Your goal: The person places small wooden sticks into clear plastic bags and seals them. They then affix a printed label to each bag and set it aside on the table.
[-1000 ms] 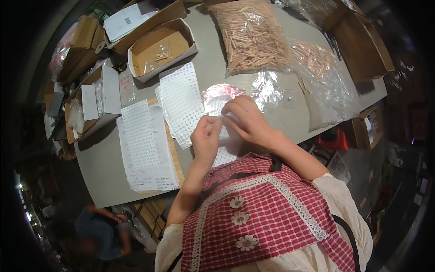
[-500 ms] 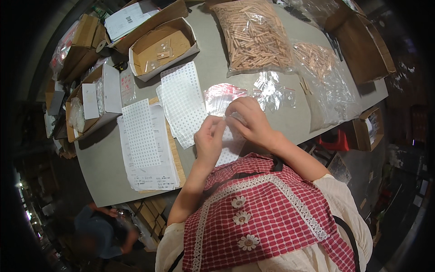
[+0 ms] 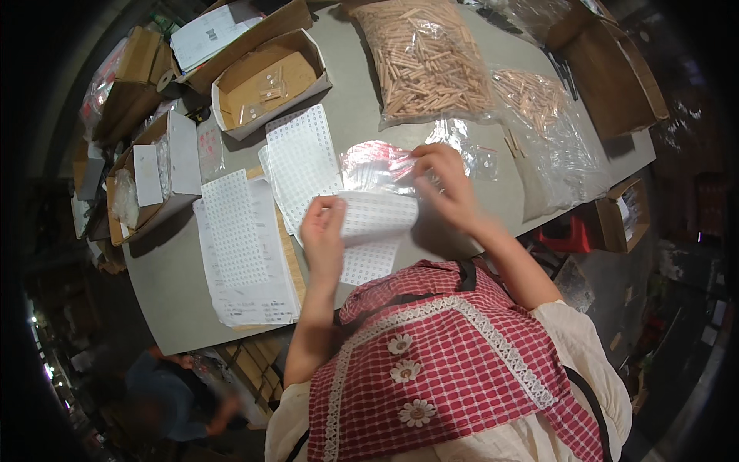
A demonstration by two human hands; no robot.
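My left hand point(image 3: 323, 235) is closed on the edge of a white sheet of small printed stickers point(image 3: 377, 214), which curls up over the table. The lower part of white paper with the same print point(image 3: 369, 263) shows beneath it, close to the apron. My right hand point(image 3: 448, 185) is bent, thumb and fingers drawn toward each other, at the right end of a pile of clear plastic bags with red marks point(image 3: 373, 163). Whatever its fingertips hold is too small to make out. More clear bags point(image 3: 481, 162) lie just beyond that hand.
More sticker sheets point(image 3: 300, 150) and a paper stack point(image 3: 254, 296) lie leftward. An open carton point(image 3: 231, 119) holds small bagged wooden pieces. A large bag of wooden dowels point(image 3: 431, 65) stands at the back, another bag point(image 3: 566, 165) to its right. A person point(image 3: 165, 393) is at lower left.
My hands, together at the sheet before, have parted. The right has moved right and away toward the clear bags; the left has shifted left and slightly nearer, and the sheet now curls up.
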